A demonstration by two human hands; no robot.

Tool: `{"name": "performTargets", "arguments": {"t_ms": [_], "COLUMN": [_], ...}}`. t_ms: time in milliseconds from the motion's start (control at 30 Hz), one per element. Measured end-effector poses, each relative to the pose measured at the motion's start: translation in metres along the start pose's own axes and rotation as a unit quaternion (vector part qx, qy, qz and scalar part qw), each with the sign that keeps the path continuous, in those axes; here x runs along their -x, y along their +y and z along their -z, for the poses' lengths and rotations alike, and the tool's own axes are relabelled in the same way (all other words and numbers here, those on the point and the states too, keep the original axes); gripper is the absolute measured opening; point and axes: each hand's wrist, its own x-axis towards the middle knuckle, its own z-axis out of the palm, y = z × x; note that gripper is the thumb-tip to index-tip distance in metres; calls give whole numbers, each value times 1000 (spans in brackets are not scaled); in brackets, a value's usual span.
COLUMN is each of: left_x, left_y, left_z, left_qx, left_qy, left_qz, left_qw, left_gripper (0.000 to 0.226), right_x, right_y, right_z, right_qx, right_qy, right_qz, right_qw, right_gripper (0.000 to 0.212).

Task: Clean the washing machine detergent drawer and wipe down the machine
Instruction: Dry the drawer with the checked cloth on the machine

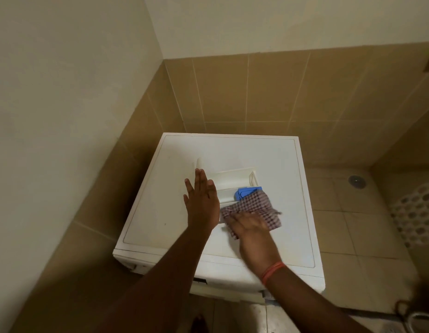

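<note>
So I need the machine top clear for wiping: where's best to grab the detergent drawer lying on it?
Probably by the front panel of the detergent drawer, at its left end, coming from the left beside the left hand. That end is bare; the checked cloth under the right hand covers the near right corner.

Corner [163, 59]: landmark, where both walls meet.
Upper walls [64, 68]: cream paint, either side of corner.
Lower walls [268, 92]: tan tiles, below paint.
Floor [340, 212]: beige tiles, right of corner.
Drain [356, 181]: round, in floor.
</note>
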Motion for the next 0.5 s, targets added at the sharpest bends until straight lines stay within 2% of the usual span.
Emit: {"name": "performTargets", "arguments": {"t_ms": [67,100,200,233,267,333,400,467,500], "left_x": [-1,-1,-1,-1,-2,-2,-3,-4,-4], "left_y": [-2,-3,-5,-6,-7,-8,-7,-8,-8], "left_z": [0,1,0,0,0,-1,-1,1,1], "left_qx": [35,58,158,187,209,229,247,268,268], "left_qy": [2,2,-8,-7,-7,-12,-19,-20,-19], "left_qz": [1,4,14,19,26,32,45,61,60], "left_qw": [999,998,987,982,978,973,968,961,961], "left_gripper": [71,70,70,72,75,79,81,82,79], "right_x": [-5,-9,-24,-31,-39,-56,-65,-60,-55], "right_y": [-22,-25,-20,-17,-15,-16,-23,-30,-30], "right_z": [-8,-5,17,24,29,26,14,-2,-9], "right_qx": [-82,-150,-331,-343,-336,-338,-345,-235,-194], "right_qy": [4,17,106,145,165,130,23,-41,-43], "right_qz": [15,-4,-187,-231,-240,-189,-119,-41,-13], "right_qw": [996,989,919,899,896,913,931,970,980], "right_gripper": [51,53,58,57,57,56,50,52,51]}}
